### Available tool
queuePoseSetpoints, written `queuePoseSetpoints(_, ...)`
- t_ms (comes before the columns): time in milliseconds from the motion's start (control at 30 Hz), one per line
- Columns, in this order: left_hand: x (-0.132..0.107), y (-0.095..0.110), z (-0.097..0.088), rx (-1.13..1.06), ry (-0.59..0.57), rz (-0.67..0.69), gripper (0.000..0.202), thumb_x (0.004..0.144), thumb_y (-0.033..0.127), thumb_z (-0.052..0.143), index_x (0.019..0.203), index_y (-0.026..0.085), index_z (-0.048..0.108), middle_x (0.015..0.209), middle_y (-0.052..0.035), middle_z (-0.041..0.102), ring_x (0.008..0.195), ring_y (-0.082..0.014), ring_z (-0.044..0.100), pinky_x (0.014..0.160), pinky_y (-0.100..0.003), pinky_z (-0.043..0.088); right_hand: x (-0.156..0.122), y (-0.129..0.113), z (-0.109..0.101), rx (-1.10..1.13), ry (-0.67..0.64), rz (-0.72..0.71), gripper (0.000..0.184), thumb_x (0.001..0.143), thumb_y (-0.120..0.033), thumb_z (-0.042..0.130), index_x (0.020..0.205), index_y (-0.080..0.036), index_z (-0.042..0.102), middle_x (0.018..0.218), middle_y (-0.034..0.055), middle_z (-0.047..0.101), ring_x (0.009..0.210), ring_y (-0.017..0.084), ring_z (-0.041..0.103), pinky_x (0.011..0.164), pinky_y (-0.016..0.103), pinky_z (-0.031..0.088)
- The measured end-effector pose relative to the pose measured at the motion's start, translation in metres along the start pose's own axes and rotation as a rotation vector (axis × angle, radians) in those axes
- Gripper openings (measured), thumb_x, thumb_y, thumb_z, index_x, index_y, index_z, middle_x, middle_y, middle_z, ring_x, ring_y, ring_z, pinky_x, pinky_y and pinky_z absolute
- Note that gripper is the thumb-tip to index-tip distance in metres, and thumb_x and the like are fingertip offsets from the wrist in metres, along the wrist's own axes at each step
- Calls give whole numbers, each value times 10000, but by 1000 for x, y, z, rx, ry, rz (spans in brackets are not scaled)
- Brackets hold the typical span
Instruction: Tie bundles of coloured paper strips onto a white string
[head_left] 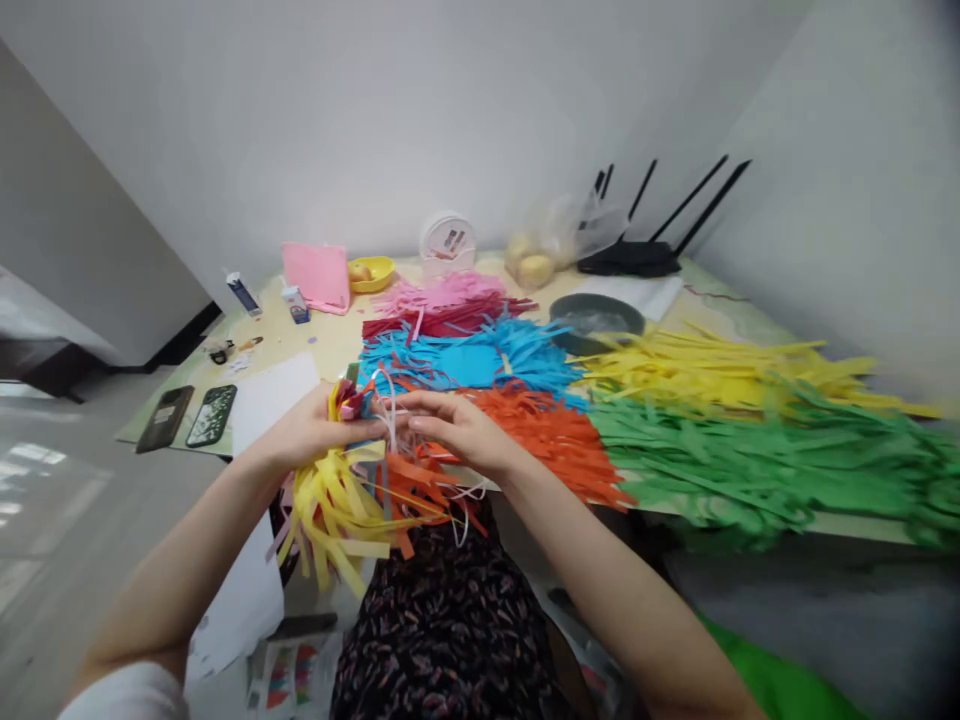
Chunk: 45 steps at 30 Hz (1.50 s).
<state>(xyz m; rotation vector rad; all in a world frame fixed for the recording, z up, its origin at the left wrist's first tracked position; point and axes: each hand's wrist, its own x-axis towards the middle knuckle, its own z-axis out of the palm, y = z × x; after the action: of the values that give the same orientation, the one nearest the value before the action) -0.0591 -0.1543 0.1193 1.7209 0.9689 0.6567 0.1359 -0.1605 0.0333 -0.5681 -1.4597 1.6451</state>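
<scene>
Two hands meet at the near edge of the desk [330, 345]. The left hand [311, 432] has its fingers [358, 431] clamped round the gathered head of a bundle of paper strips [337, 510], whose yellow, orange and pink tails hang toward 6 o'clock over a dark patterned lap [442, 620]. The right hand [461, 428] comes in from 3 o'clock with its fingers [420, 405] laid out straight and close together, tips against the bundle's head, where a thin white string [390, 418] loops. Whether they pinch that string I cannot tell.

By the look of it, the strips are gathered and the string is being worked round their neck. Such binding calls for a firm left-hand pinch so no strip slides out, and for the right fingertips to find the loose end among the tails.

Just beyond the hands, at 1 o'clock, lies an orange pile [555, 430], with a blue pile [472, 362] at 12 and red [442, 320] and pink [442, 293] heaps behind it. Green strips [750, 465] and yellow strips [720, 368] spread toward 2 and 3 o'clock. A dark bowl [596, 315] sits behind the yellow strips. At 10 o'clock lie a white sheet [274, 395] and two phones [212, 414].
</scene>
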Motion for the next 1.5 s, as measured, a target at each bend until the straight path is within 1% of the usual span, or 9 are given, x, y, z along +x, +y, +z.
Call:
queuePoseSetpoints(133,-9,-17,-1,-81,83,-8,227,689,341,778,712,141,673,707,-33,670,703,-176,631,728,-289,507,-2,0,6,32,-86,115,499,741,-450,757,1140,-184,619,951,17,659,854,147,597,792,276,449)
queuePoseSetpoints(333,-16,-47,-7,-225,71,74,287,735,421,744,685,150,661,721,-55,681,715,-187,628,741,-314,502,-7,-21,-16,-273,-334,275,391,744,-499,728,742,-122,624,657,-46,500,609,90,422,573,219,332)
queuePoseSetpoints(700,-13,-64,-5,-118,275,25,342,732,455,711,701,153,555,684,-6,582,680,-148,541,681,-271,431,-29,-40,-48,-561,-339,375,495,860,-648,503,823,-156,546,671,-42,424,573,92,374,528,222,297)
queuePoseSetpoints(833,-7,-65,-13,151,335,5,285,796,431,615,732,168,527,702,6,545,690,-148,516,681,-266,414,-37,-58,-45,-849,-327,325,436,928,-544,418,713,-176,512,662,-13,465,599,120,425,562,243,322)
queuePoseSetpoints(933,3,-64,-10,627,333,-13,159,827,327,543,792,172,530,757,-40,580,732,-199,551,738,-326,436,-38,-79,-16,-1243,-225,218,304,969,-345,379,786,-182,560,700,35,580,619,155,514,578,261,324)
queuePoseSetpoints(1100,17,-51,35,975,74,80,95,790,174,506,875,167,548,876,-120,633,827,-252,595,803,-377,471,-3,-102,27,-1656,-193,-28,225,973,-303,423,945,-178,608,693,68,644,606,185,561,537,277,232)
queuePoseSetpoints(1233,10,-46,59,723,-94,234,207,724,132,519,915,170,590,908,-85,654,883,-235,607,848,-344,484,25,-74,-7,-1522,-42,-58,234,993,-303,403,945,-181,597,756,51,658,654,167,570,577,248,275)
queuePoseSetpoints(1333,2,-54,48,350,65,208,287,740,154,506,1012,158,601,960,-57,659,907,-216,610,852,-325,487,17,-32,-31,-1381,-41,19,300,1018,-279,347,870,-166,582,773,57,660,692,159,585,627,237,347)
queuePoseSetpoints(1500,-7,-75,36,354,306,-83,232,782,200,493,986,138,585,864,-52,646,800,-211,607,742,-317,488,-21,-5,5,-1617,-309,22,199,957,-137,417,962,-149,615,862,114,689,790,219,632,628,278,417)
